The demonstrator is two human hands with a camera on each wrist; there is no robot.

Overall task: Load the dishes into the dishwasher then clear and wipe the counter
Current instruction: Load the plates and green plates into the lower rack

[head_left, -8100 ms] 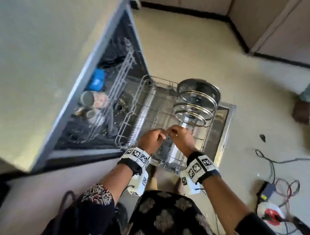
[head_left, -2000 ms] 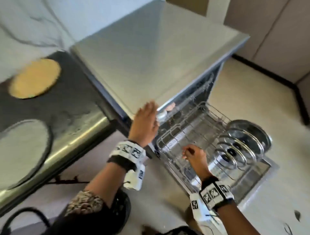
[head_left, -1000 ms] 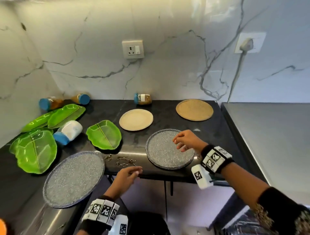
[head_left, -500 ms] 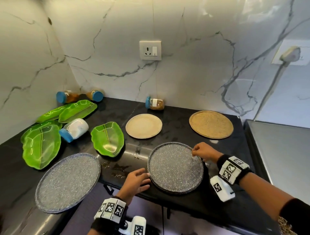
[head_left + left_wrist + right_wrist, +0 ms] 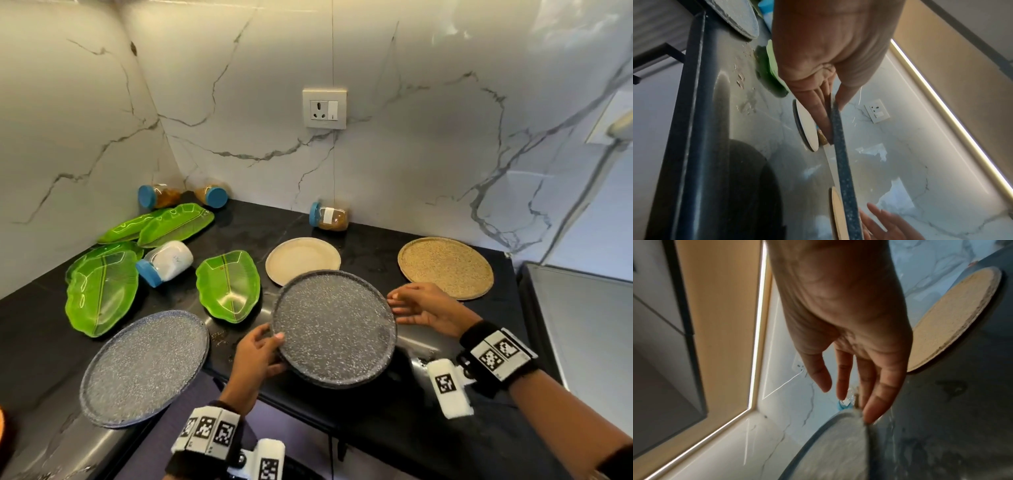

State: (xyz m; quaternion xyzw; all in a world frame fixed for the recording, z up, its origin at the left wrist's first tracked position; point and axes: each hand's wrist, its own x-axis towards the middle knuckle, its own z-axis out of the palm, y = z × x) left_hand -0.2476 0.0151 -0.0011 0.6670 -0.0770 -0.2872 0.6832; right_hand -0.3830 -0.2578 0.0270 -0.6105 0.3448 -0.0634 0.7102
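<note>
A grey speckled plate (image 5: 334,325) is lifted and tilted above the black counter's (image 5: 428,404) front edge. My left hand (image 5: 265,346) pinches its left rim, thumb on top and fingers underneath; the left wrist view shows that rim (image 5: 840,146) edge-on in the pinch. My right hand (image 5: 407,306) is open, fingers straight, its fingertips (image 5: 872,415) touching the plate's right rim (image 5: 842,434). A second grey speckled plate (image 5: 144,368) lies flat at the front left. A beige plate (image 5: 303,258) and a brown woven round plate (image 5: 445,267) lie farther back.
Several green leaf-shaped dishes (image 5: 227,284) lie at the left and middle. Blue-lidded jars (image 5: 329,216) lie on their sides by the marble wall, a white one (image 5: 166,262) among the green dishes. The dishwasher's steel top (image 5: 582,329) adjoins the counter at the right.
I turned from the open dishwasher to the counter. In the last half second my left hand took the plate's left rim and lifted it off the counter; my right hand's fingers straightened.
</note>
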